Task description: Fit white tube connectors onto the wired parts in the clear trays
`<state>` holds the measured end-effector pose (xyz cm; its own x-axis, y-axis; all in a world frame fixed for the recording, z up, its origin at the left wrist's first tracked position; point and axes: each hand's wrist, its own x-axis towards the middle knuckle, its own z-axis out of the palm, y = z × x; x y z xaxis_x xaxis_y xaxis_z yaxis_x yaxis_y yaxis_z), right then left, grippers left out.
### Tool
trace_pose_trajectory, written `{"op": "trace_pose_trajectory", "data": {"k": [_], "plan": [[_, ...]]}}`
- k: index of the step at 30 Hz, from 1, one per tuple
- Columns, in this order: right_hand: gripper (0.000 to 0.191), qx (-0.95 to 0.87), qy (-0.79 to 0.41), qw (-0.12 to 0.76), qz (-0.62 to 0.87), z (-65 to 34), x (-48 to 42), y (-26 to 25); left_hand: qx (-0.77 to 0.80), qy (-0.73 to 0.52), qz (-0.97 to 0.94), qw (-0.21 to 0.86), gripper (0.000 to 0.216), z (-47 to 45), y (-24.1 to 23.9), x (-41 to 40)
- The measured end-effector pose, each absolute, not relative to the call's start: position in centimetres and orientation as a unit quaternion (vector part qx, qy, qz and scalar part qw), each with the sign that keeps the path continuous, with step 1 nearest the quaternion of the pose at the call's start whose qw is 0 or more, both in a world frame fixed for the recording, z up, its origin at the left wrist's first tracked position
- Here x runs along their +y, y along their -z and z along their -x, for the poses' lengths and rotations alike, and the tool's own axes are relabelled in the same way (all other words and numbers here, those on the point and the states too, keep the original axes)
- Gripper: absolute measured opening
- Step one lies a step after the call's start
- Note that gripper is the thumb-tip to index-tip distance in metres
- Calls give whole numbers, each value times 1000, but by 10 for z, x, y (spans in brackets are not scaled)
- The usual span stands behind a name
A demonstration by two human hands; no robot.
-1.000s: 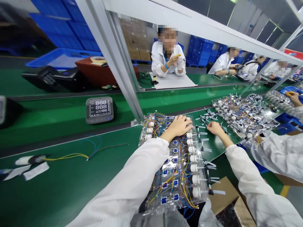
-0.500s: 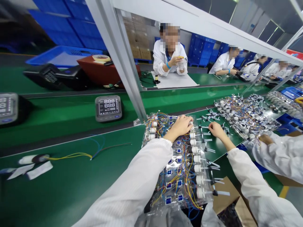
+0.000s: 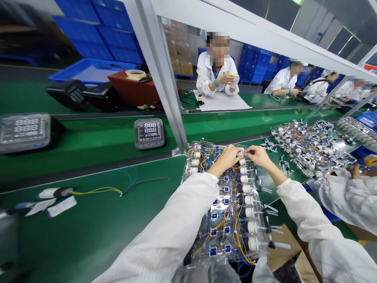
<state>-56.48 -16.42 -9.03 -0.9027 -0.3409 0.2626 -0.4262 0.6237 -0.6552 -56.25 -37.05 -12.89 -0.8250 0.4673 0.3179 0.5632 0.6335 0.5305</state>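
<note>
A clear plastic tray (image 3: 206,251) lies in front of me, filled with white cylindrical parts (image 3: 253,227), small blue chips and coloured wires. My left hand (image 3: 229,156) rests on the tray's far end, fingers curled on a white part (image 3: 240,152). My right hand (image 3: 258,155) has its fingers pinched at the same white part, touching the left fingertips; what it pinches is too small to name. Both arms wear white sleeves.
Small black-and-white pieces (image 3: 275,148) lie scattered right of the tray, and a second wired tray (image 3: 309,145) sits beyond. A neighbour's sleeve (image 3: 344,196) is at right. Display units (image 3: 149,133) ride the green belt. Several seated people work across it. A metal post (image 3: 165,82) stands ahead.
My right hand has moved left from the scattered pieces to meet my left hand at the tray's far end. The display units on the belt have shifted to the right in view.
</note>
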Motion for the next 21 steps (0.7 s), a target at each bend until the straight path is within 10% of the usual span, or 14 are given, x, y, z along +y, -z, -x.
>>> {"op": "trace_pose_trajectory", "data": {"k": [21], "plan": [[19,-800,-586,74,-105,566,-167,140,-902,332,271,58,30,564,129,-370]]}}
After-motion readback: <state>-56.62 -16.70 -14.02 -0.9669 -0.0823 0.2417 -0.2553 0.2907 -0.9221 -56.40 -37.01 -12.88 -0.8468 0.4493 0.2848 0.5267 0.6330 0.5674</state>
